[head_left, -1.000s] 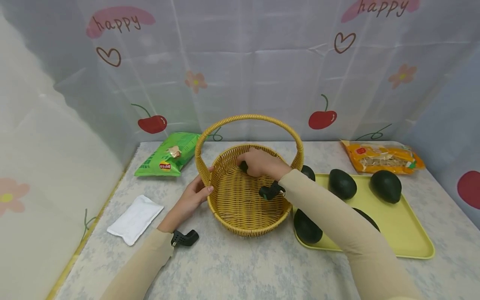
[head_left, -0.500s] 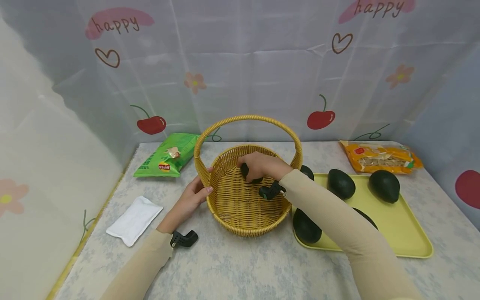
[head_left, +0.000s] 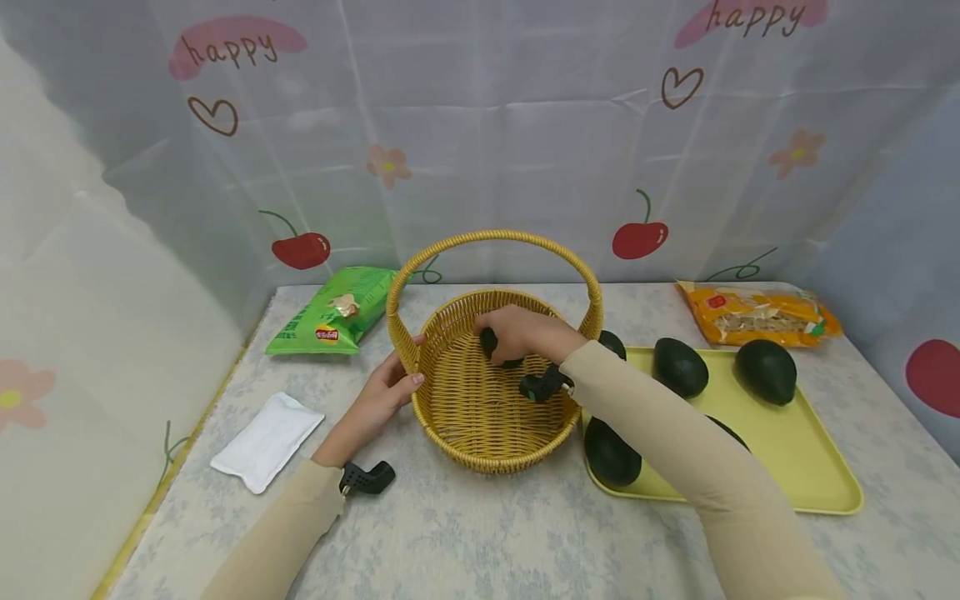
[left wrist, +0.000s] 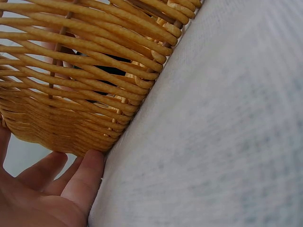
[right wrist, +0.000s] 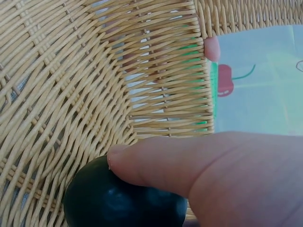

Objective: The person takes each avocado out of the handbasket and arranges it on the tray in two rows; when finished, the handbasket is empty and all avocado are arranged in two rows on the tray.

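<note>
Reading "happy" in brown script across pink blotches, the backdrop curtain (head_left: pixel 480 125) is hanging behind the table, and the green chip bag (head_left: pixel 333 321) is showing a small red-and-yellow logo too tiny to read. Inside the wicker basket (head_left: pixel 480 417), the right hand (head_left: pixel 521 333) is curling its fingers round a dark green, smooth, glossy avocado (right wrist: pixel 118 201) resting on the woven floor. The left hand (head_left: pixel 378 400) is pressing relaxed fingers against the basket's outer wall.

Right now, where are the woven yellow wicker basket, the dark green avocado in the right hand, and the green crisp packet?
woven yellow wicker basket (head_left: pixel 480 437): head view, front wall.
dark green avocado (right wrist: pixel 118 198): right wrist view, skin.
green crisp packet (head_left: pixel 330 321): head view, middle.
</note>
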Motion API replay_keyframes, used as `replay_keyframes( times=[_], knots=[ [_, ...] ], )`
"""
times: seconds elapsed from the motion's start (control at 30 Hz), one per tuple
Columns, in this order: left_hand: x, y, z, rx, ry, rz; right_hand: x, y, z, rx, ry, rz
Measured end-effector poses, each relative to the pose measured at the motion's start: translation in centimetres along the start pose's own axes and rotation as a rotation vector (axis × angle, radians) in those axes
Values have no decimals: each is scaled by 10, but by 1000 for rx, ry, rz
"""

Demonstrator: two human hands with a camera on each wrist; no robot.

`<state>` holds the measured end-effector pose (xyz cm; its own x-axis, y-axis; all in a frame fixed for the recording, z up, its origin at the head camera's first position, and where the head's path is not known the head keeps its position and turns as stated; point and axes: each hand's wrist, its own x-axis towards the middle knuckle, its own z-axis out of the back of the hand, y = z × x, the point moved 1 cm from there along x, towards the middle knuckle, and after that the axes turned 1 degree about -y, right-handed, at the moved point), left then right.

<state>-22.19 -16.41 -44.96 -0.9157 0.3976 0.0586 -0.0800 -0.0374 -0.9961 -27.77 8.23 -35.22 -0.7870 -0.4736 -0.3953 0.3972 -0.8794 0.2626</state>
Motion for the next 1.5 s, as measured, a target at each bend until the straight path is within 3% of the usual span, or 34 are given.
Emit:
replay_keyframes(
  times=[0.3, 0.5, 0.77, 1.23, 1.5],
  knots=[
    [0, -1, -1, -1, 5, 11, -8, 0, 3, -4, 8, 31],
    [0, -4, -1, -10, 3, 26, -21, 3, 11, -14, 14, 96],
    [1, -5, -2, -20, 7, 20, -52, 4, 21, -64, 0, 219],
    [0, -3, 0, -13, 5, 33, -102, -4, 23, -34, -47, 264],
    [0, -4, -1, -25, 15, 21, -128, -12, 22, 41, -84, 282]
  ],
)
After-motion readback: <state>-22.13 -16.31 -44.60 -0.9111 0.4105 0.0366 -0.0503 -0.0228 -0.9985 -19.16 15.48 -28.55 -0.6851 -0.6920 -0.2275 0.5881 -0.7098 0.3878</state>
